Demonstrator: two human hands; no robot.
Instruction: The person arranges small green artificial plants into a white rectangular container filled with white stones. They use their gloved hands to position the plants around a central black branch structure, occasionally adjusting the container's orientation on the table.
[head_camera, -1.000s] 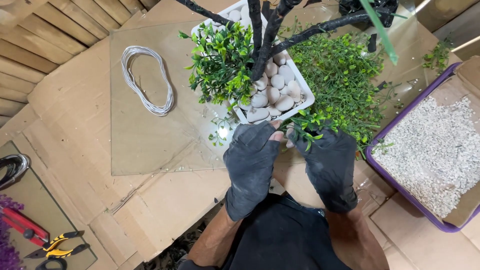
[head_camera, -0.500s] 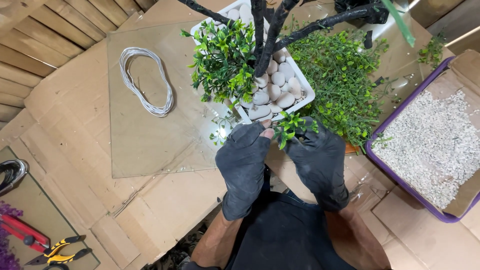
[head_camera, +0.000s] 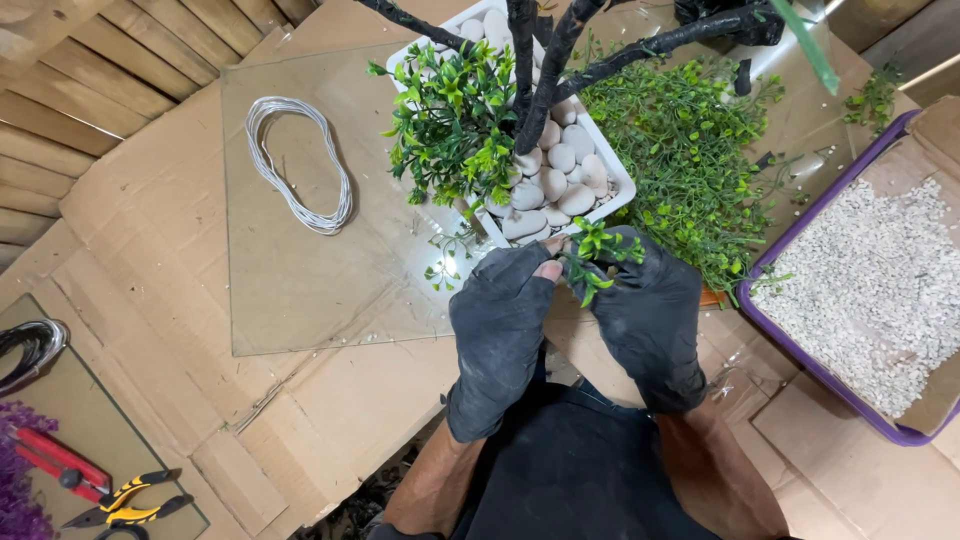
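Observation:
Both my hands wear dark fingerless gloves. My left hand (head_camera: 498, 325) and my right hand (head_camera: 650, 310) meet at a small green plastic sprig (head_camera: 592, 250) and pinch it between their fingertips. Just beyond them stands a white rectangular pot (head_camera: 622, 182) filled with white pebbles (head_camera: 560, 180). A dark artificial tree trunk (head_camera: 545, 70) with black branches rises from the pot. A cluster of green leaves (head_camera: 455, 120) is fixed on its left side.
A heap of loose green sprigs (head_camera: 690, 150) lies right of the pot. A purple tray (head_camera: 800, 345) of white gravel sits far right. A coil of white wire (head_camera: 295, 165) rests on a glass sheet (head_camera: 300, 290). Red and yellow pliers (head_camera: 95, 480) lie bottom left on cardboard.
My hands have stayed together at the pot's near corner, shifting slightly while working the sprig, which now stands up more between the fingertips.

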